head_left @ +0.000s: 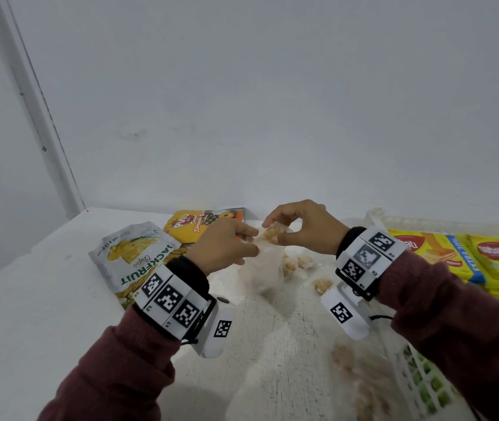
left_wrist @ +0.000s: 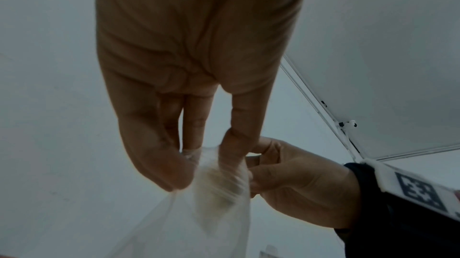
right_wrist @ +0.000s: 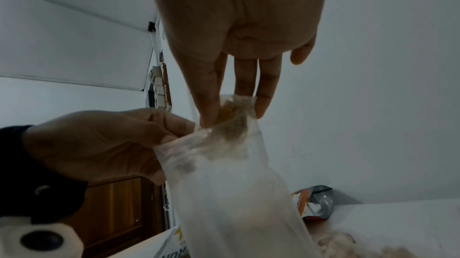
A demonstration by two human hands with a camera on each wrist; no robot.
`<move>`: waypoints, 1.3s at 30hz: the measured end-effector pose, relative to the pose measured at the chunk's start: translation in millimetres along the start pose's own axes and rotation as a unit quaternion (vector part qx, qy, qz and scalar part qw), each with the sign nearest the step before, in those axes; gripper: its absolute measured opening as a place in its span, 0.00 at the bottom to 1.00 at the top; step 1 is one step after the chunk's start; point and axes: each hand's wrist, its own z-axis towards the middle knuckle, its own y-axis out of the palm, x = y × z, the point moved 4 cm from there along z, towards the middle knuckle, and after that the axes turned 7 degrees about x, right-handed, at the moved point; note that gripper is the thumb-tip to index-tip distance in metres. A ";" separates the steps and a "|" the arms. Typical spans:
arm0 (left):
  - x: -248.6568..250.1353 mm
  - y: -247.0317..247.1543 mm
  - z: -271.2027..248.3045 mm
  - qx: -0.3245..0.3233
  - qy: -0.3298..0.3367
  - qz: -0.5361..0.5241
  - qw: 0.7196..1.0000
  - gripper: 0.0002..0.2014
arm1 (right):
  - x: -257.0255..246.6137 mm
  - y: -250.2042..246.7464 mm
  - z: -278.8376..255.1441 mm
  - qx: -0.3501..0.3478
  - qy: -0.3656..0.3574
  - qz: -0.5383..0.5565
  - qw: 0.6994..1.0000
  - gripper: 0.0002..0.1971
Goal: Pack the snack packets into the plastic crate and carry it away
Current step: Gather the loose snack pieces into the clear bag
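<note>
A clear plastic bag [head_left: 268, 268] hangs over the white table between both hands. My left hand [head_left: 249, 238] pinches the bag's mouth on its left side [left_wrist: 189, 164]. My right hand [head_left: 274, 230] pinches a small wrapped snack [head_left: 272, 233] at the bag's opening, and the orange piece [right_wrist: 230, 110] shows between its thumb and fingers. To the right, the white plastic crate [head_left: 409, 372] holds yellow snack packets [head_left: 442, 253]. A Jackfruit chips packet [head_left: 134, 253] and a yellow pineapple packet [head_left: 190, 226] lie on the table to the left.
Several small wrapped snacks [head_left: 322, 285] lie loose on the table below my right wrist, with more blurred ones [head_left: 360, 378] beside the crate wall. The wall [head_left: 272, 117] stands right behind the table. The table's left edge [head_left: 29, 256] runs diagonally.
</note>
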 end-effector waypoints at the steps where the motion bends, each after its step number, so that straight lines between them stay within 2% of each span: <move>1: 0.4 -0.3 0.3 0.003 0.000 0.000 1.000 0.18 | -0.5 0.7 -0.7 -0.003 0.002 -0.017 1.000 0.09; 6: 0.2 -0.3 0.9 0.002 0.009 -0.004 1.000 0.18 | -6.5 3.8 -5.9 -0.035 -0.004 -0.080 0.996 0.12; 8: -1.5 -1.3 0.9 0.008 0.005 -0.011 1.000 0.18 | -4.3 2.9 -4.2 -0.049 0.017 -0.093 0.994 0.15; 10: -2.6 -3.1 1.0 0.011 0.003 -0.014 1.000 0.17 | 2.2 -0.7 1.5 -0.040 0.054 -0.069 0.995 0.16; 13: -6.2 -7.3 0.7 0.016 -0.002 -0.019 1.000 0.16 | 24.5 -5.0 5.9 -0.044 0.160 -0.079 0.983 0.14; 15: -9.7 -11.1 0.3 0.019 -0.006 -0.021 1.000 0.15 | 41.1 1.8 3.0 -0.119 0.224 -0.187 0.949 0.16; 17: -12.7 -15.6 0.1 0.022 -0.009 -0.021 1.000 0.14 | 54.1 16.6 -2.4 -0.226 0.245 -0.288 0.898 0.09; 18: -13.9 -17.7 0.6 0.026 -0.009 -0.020 0.999 0.14 | 59.1 24.4 -5.1 -0.267 0.245 -0.322 0.875 0.11; 20: -15.7 -21.4 1.3 0.035 -0.013 -0.019 0.999 0.13 | 72.1 36.4 -11.1 -0.314 0.245 -0.385 0.832 0.19; 24: -18.4 -23.1 2.7 0.041 -0.021 -0.019 0.999 0.13 | 85.3 43.7 -23.2 -0.349 0.207 -0.467 0.785 0.17; 27: -20.4 -22.6 3.0 0.041 -0.027 -0.023 0.999 0.13 | 86.6 46.2 -25.8 -0.364 0.208 -0.434 0.797 0.03; 28: -21.5 -22.4 3.2 0.040 -0.028 -0.024 0.999 0.13 | 88.2 49.0 -23.8 -0.367 0.202 -0.424 0.803 0.03; 30: -23.1 -22.5 3.2 0.038 -0.028 -0.023 0.999 0.13 | 90.8 54.8 -20.5 -0.363 0.189 -0.427 0.806 0.09; 31: -23.5 -22.5 2.8 0.036 -0.027 -0.021 0.999 0.13 | 88.2 55.1 -16.8 -0.341 0.187 -0.421 0.820 0.08; 33: -23.6 -22.5 2.9 0.032 -0.025 -0.018 0.999 0.13 | 76.4 51.3 -6.1 -0.290 0.177 -0.369 0.865 0.08; 35: -22.6 -22.2 3.4 0.028 -0.025 -0.018 0.999 0.13 | 65.2 47.9 4.8 -0.245 0.145 -0.323 0.902 0.16; 36: -21.9 -22.0 3.9 0.026 -0.025 -0.018 0.999 0.13 | 64.5 48.0 7.6 -0.231 0.138 -0.311 0.912 0.18; 37: -21.2 -22.0 4.3 0.024 -0.024 -0.016 0.999 0.13 | 65.6 49.3 8.9 -0.228 0.141 -0.311 0.912 0.21; 39: -20.0 -21.9 4.9 0.021 -0.018 -0.010 1.000 0.13 | 72.9 57.3 4.7 -0.250 0.158 -0.339 0.893 0.26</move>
